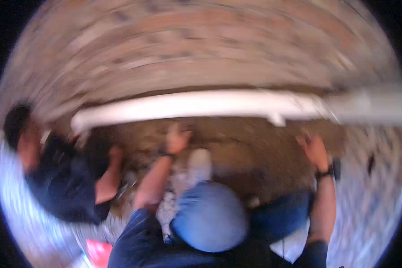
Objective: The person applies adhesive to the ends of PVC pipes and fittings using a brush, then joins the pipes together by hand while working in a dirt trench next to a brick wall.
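A long white pipe [187, 106] lies crosswise along the foot of a brick wall, with a short stub [277, 119] on its near side. My left hand [178, 139] is just short of the pipe's middle, over brown soil, its fingers blurred but seemingly spread and holding nothing. Farther right, below the pipe's stub end, my right hand [315, 151] hangs with thumb and fingers apart, also without anything in it. A dark band circles each of my wrists. Motion blur hides fine detail, and neither hand appears to touch the pipe.
On the left a person in dark clothes [64, 178] crouches near the pipe's left end. The blurred brick wall [201, 49] rises behind the pipe. My bent knee [210, 216] and light shoe [200, 163] are between my arms. A red object [99, 251] is at lower left.
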Motion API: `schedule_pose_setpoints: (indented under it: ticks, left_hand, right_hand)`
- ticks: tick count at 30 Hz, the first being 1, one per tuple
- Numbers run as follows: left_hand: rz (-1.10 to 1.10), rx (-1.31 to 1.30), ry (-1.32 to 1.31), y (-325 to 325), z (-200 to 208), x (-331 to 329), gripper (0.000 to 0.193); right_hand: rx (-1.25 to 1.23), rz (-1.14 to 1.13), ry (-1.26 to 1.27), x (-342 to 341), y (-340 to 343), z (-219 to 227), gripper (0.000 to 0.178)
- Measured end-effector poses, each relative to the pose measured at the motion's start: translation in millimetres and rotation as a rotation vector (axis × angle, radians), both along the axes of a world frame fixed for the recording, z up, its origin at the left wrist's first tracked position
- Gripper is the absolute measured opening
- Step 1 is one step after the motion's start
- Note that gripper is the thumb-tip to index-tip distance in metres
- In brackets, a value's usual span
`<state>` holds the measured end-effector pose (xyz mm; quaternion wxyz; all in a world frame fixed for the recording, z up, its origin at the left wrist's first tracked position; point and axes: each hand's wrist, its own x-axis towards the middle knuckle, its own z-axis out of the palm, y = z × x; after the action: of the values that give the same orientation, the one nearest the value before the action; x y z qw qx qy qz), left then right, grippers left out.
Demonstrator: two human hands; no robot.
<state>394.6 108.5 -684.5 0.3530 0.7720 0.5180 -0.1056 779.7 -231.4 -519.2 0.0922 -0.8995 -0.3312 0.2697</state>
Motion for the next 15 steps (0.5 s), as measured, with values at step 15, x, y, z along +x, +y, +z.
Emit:
schedule_pose_setpoints:
  ticks: [15]
  left_hand:
    - [-0.540, -1.011, 0.110, -78.5, 159.9, 58.8, 0.051]
  right_hand:
    - [-0.376, -1.070, 0.247, -252.1, -406.6, -85.4, 0.053]
